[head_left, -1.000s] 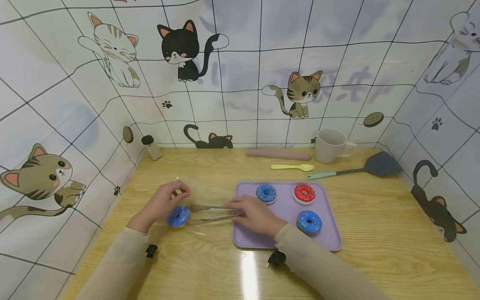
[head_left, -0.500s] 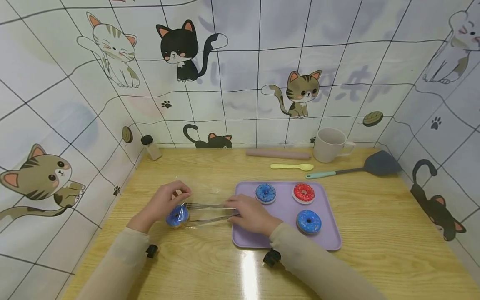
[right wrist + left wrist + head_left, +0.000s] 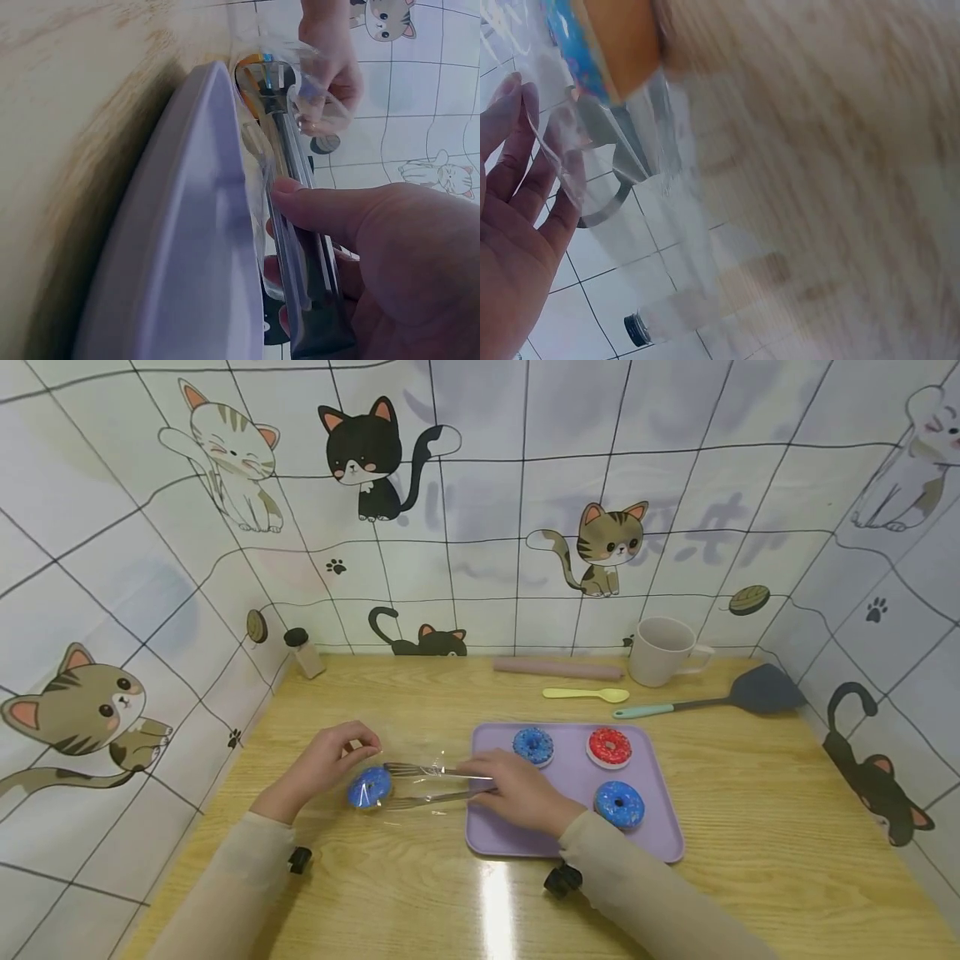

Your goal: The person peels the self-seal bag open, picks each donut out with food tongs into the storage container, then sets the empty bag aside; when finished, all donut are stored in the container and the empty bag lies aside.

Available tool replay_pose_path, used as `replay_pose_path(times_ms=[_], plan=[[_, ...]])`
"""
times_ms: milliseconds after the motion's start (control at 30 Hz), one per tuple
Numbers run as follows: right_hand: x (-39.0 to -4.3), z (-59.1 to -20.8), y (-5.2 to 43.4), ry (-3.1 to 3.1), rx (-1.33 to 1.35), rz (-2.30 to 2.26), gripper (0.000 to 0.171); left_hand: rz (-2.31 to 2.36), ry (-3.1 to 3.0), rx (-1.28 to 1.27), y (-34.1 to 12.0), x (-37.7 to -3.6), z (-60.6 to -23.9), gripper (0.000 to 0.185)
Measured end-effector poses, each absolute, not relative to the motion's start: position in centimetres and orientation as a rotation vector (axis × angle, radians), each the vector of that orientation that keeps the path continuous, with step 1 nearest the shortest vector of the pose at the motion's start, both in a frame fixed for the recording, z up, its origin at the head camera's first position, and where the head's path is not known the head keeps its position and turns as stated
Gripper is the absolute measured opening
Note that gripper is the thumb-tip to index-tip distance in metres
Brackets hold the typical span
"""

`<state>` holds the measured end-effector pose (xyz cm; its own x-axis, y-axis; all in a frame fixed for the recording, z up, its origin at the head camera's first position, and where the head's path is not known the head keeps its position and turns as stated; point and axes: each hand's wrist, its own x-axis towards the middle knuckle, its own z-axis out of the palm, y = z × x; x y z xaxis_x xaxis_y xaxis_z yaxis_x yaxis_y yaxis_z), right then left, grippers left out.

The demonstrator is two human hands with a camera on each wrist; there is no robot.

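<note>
Your right hand (image 3: pixel 517 793) grips the metal tongs (image 3: pixel 431 783) at their handle end, with the thumb and fingers curled around both arms; this hand lies over the left edge of the purple tray (image 3: pixel 660 839). The tips of the tongs reach to the left of the tray and stand on both sides of a blue donut (image 3: pixel 369 787), which sits inside a clear plastic bag (image 3: pixel 408 758) on the table (image 3: pixel 750 827). I cannot tell if the tips press the donut or only stand beside it. Your left hand (image 3: pixel 326 764) pinches the upper edge of the bag between thumb and fingers, just left of the donut, and holds it up.

On the tray you have three donuts: a blue one (image 3: pixel 533 746) at the far left part, a red one (image 3: pixel 609 747) at the far right part, and another blue one (image 3: pixel 619 804) at the near right part.

Behind the tray lie a yellow spoon (image 3: pixel 588 694), a pink rolling pin (image 3: pixel 557 669), a beige mug (image 3: pixel 663 650) and a dark spatula (image 3: pixel 720 697) with a turquoise handle. Far to the left of the tray, at the wall, a small bottle (image 3: pixel 303 653) with a black cap stands.
</note>
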<state>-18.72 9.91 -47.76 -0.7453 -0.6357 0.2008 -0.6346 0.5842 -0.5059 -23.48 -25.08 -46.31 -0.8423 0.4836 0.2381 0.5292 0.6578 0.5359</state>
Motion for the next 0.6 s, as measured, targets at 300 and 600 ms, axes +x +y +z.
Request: replay_pose_path(times_ms=[300,600], plan=[[-17.8,-46.6,12.8,2.861,-1.006,-0.89,0.046,-0.919,-2.83,-0.814,-25.5,-23.7,-46.2,0.005],[-16.3,-46.6,16.7,2.92,-0.951,-0.843,0.05,-0.954,-2.853,-0.794,-26.1,-23.5,-46.4,0.004]])
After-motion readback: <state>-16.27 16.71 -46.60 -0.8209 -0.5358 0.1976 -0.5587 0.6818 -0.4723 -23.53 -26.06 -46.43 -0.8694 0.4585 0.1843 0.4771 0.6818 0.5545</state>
